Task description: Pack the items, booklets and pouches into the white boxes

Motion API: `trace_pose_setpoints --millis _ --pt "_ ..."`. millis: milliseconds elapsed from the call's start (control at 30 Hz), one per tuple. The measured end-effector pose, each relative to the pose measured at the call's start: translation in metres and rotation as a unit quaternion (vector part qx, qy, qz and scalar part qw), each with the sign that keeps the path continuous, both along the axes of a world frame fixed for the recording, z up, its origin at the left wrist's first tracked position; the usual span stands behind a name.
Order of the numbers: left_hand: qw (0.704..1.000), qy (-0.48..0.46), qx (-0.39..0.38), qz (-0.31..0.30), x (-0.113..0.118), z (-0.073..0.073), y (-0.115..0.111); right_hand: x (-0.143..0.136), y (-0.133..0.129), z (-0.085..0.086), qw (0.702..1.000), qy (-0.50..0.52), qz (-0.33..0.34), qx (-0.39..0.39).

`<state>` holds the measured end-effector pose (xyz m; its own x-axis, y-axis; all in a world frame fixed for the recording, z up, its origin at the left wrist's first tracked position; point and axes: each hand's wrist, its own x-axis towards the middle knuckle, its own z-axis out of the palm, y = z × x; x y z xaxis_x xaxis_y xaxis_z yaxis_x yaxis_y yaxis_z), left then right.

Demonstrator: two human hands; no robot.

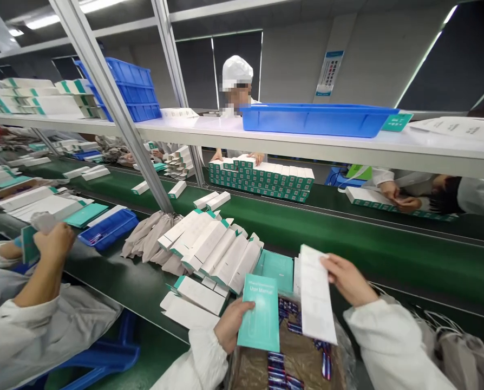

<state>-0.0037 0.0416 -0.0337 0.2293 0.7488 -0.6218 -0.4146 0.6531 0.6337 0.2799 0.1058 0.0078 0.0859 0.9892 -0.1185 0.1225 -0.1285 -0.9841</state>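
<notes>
My left hand (233,324) grips the lower left edge of a teal user manual (260,314), its printed cover facing me. In my right hand (350,279) is a folded white paper leaflet (315,295), pinched near its top right corner. Both papers are held apart above an open box (294,357) lined with brown material, where several small dark blue and red batteries (276,371) lie. More teal manuals (275,271) sit just behind. To the left, long white cartons with teal ends (213,254) lie in a slanted pile.
Grey cloth pouches (150,238) lie left of the cartons, others (465,352) at the right. A green conveyor belt (347,230) runs behind, with stacked cartons (262,179). Overhead, a shelf (209,130) holds a blue bin (319,119). A co-worker's hands (55,241) are at left; others work opposite.
</notes>
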Motion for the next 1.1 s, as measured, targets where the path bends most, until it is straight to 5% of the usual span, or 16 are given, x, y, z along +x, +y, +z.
trace_pose_setpoints --millis 100,233,533,800,1100 --pt "0.999 -0.021 0.014 -0.025 0.011 0.004 0.001 -0.051 -0.026 -0.005 0.997 0.026 0.062 -0.02" --pt "0.996 -0.035 0.056 -0.061 0.027 0.006 -0.006 -0.083 -0.049 -0.021 0.999 -0.047 0.022 0.01" --pt "0.984 0.016 0.119 -0.129 0.039 0.006 -0.017 -0.086 -0.069 -0.032 0.993 -0.117 -0.025 0.021" --pt "0.974 0.03 0.175 -0.143 0.035 0.002 -0.018 -0.089 -0.081 -0.031 0.994 -0.054 -0.069 0.06" --pt "0.901 0.167 0.344 -0.206 0.021 0.019 -0.023 -0.084 -0.109 -0.012 0.961 -0.122 -0.061 0.24"
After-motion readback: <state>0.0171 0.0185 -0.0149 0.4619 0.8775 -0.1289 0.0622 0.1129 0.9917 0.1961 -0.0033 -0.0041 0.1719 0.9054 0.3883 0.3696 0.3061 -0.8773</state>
